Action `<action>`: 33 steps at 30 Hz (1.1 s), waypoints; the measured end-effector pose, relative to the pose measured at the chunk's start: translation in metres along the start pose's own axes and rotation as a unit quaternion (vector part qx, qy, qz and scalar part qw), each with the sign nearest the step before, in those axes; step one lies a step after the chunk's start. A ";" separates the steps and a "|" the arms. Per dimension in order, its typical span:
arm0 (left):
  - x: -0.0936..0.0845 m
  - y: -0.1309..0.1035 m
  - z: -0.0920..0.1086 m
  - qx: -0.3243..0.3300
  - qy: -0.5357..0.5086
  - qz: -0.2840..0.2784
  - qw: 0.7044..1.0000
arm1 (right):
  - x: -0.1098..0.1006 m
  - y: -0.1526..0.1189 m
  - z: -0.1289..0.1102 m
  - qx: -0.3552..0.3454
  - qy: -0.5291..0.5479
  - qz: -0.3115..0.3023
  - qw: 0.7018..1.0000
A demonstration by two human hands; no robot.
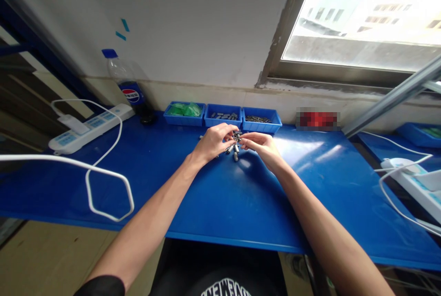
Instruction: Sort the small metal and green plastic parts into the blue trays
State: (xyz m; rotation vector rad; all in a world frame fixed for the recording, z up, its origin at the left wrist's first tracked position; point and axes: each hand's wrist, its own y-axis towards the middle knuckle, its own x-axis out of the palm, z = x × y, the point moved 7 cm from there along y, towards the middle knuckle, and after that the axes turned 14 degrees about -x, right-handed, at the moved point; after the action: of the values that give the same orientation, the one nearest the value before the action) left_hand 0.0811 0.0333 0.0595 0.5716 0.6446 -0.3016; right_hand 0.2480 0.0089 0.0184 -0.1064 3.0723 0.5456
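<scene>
My left hand (214, 141) and my right hand (262, 146) meet over a small pile of metal parts (236, 154) on the blue table (220, 208). Fingers of both hands are closed in a pinch, close together, around something small. What sits between the fingertips is too small to name. Short grey cylinder-like pieces lie below and between my hands. Just beyond them stand three blue bins in a row: one with green plastic packets (186, 110), one with short grey pieces (224, 116), one with thin dark metal pins (257, 119).
A cola bottle (132, 93) stands at the back left beside a white power strip (91, 128). Its white cable (129, 190) loops over the table's left part. Another power strip (416, 172) and a metal bar (389, 96) are on the right. A blurred red item (317, 119) lies by the wall.
</scene>
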 end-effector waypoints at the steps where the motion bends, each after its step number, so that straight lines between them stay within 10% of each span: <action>1: 0.001 0.000 0.001 0.004 0.002 -0.002 1.000 | 0.000 0.000 0.002 0.002 0.005 -0.001 1.000; 10: 0.007 -0.002 0.003 0.003 0.033 -0.015 0.999 | -0.004 0.001 0.004 0.007 0.011 0.022 1.000; 19: 0.024 0.001 -0.022 -0.059 0.147 -0.057 0.986 | -0.034 0.003 -0.015 -0.108 -0.032 0.169 0.979; 33: 0.022 0.001 -0.024 -0.115 0.177 -0.026 0.977 | -0.026 0.002 -0.010 -0.073 -0.032 0.138 0.987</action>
State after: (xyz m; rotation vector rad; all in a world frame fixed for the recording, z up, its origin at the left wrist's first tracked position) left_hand 0.0862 0.0461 0.0299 0.3880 1.0268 -0.1711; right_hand 0.2738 0.0094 0.0292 0.3343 2.9979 0.7689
